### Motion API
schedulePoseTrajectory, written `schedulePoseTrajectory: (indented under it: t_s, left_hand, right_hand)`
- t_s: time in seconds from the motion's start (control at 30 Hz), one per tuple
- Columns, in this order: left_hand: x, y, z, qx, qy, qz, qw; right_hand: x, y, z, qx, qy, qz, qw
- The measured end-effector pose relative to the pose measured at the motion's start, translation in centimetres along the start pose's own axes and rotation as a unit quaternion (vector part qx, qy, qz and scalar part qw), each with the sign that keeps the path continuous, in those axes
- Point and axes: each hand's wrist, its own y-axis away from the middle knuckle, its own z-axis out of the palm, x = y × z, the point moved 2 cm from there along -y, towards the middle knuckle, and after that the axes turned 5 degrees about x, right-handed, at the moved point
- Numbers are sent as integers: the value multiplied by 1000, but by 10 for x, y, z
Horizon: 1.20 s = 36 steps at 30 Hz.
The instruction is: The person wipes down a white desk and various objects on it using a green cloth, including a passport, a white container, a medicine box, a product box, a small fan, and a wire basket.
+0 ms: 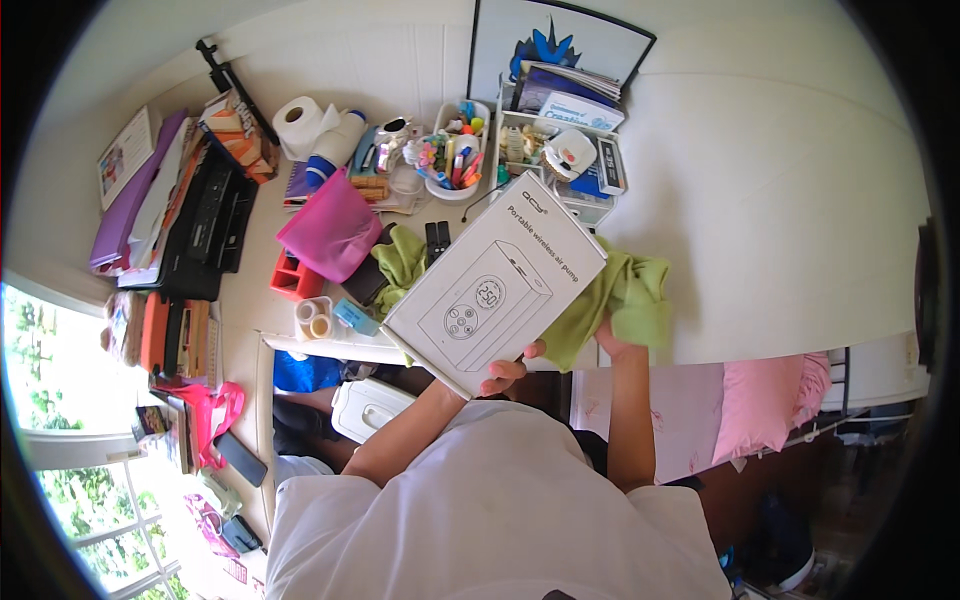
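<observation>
A white box [490, 285] with a line drawing of a portable air pump is tilted up in front of me over the desk's near edge. My left hand [505, 374] grips its lower end, with the fingertips curling round the lower right edge and the palm hidden behind. My right hand [621, 343] is closed on a green cloth [625, 295], which is bunched beside and partly behind the box's right side. More green cloth [402, 262] shows past the box's left edge.
Left of the box are a pink pouch [335, 228], a red holder [293, 277] and a clear cup [314, 318]. A pen tub [455, 165] and white organiser [515, 130] stand behind. A black printer [205, 225] sits far left; a pink pillow [765, 400] lies at right.
</observation>
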Motion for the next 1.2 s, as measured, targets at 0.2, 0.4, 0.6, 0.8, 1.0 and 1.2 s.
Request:
schedulePoseTrajectory:
  t_s: [0.2,0.4,0.6,0.8,1.0,1.2]
  left_hand:
    - [-13,4,1,9,-105,49,993]
    - [-2,45,5,472,-507,357,627]
    - [-36,6,56,409,-694,268,528]
    - [-50,-4,48,476,-682,266,487]
    - [-53,-13,23,451,-655,312,519]
    - [-36,-26,10,433,-653,339,520]
  right_hand:
    - [48,11,17,-35,232,-67,970]
    - [24,6,30,103,162,-91,977]
    - [4,2,12,102,237,-98,961]
    - [7,17,5,77,299,-121,944]
    - [2,43,-7,48,317,-89,943]
    - [-11,87,-28,66,486,5,872]
